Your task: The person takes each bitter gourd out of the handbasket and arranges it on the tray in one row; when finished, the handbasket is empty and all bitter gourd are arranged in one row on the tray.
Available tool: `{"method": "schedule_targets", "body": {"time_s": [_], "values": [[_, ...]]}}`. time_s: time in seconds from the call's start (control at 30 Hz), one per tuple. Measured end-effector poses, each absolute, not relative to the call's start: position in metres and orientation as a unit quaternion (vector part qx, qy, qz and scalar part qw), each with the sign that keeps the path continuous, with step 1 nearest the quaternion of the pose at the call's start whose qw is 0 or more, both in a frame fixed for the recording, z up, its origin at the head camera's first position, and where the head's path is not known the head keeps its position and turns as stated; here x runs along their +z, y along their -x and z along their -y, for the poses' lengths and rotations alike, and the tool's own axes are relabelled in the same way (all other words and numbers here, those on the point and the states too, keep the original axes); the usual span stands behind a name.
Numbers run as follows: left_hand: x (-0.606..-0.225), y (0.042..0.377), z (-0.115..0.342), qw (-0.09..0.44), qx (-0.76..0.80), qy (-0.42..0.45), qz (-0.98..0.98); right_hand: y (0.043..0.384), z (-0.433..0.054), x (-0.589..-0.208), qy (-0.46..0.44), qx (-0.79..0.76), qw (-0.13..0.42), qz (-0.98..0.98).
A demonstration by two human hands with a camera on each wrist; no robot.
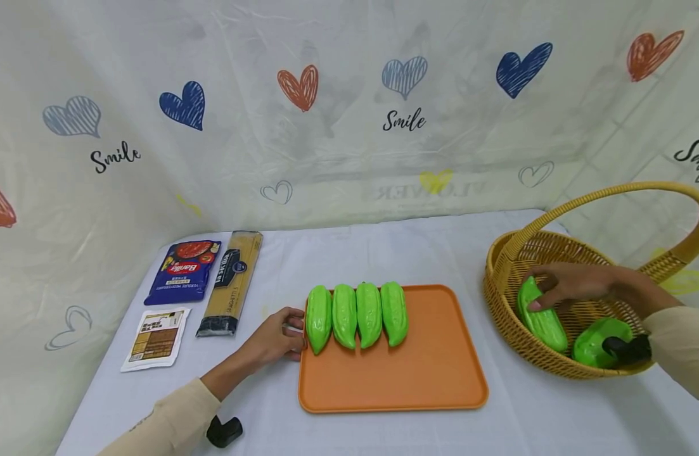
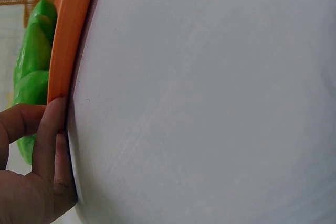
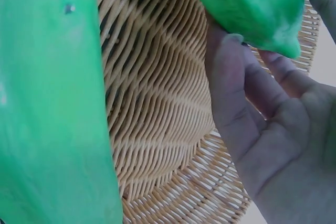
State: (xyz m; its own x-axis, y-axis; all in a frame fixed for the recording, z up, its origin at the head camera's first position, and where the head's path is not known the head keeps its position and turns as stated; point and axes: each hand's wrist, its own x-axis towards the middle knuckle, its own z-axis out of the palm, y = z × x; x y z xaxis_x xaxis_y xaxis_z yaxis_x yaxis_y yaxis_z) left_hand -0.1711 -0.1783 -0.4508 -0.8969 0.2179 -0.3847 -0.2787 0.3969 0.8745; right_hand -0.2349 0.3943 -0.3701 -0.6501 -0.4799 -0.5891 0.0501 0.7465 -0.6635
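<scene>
Several bright green, ridged toy gourds (image 1: 344,315) lie side by side along the upper left part of an orange tray (image 1: 395,386). My left hand (image 1: 275,335) pinches the tray's left rim; in the left wrist view the fingers (image 2: 50,135) meet that orange edge. Inside the wicker basket (image 1: 509,323) on the right, my right hand (image 1: 577,288) grips a green toy gourd (image 1: 545,320), thumb on its near side. The right wrist view shows the held gourd's tapered end (image 3: 262,14) among the fingers. Another green gourd (image 1: 594,339) rests in the basket, partly behind a black wrist strap piece.
At the left lie a blue Barilla pouch (image 1: 180,272), a spaghetti pack (image 1: 232,282) and a white-and-brown sachet (image 1: 156,339). The basket's arched handle (image 1: 628,187) rises over the right arm. A white curtain (image 1: 349,158) with hearts hangs behind the table.
</scene>
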Motion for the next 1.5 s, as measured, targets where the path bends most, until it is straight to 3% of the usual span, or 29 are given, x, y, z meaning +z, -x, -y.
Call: {"method": "schedule_targets", "body": {"time_s": [0.77,1.5], "values": [[-0.450,0.171,0.179,0.231,0.553,0.009,-0.800,0.220,-0.407,-0.340,0.143,-0.367,0.324,-0.860],[-0.451,0.170,0.177,0.228,0.550,0.017,-0.804,0.201,-0.419,-0.322,0.138,-0.333,0.310,-0.880]]}}
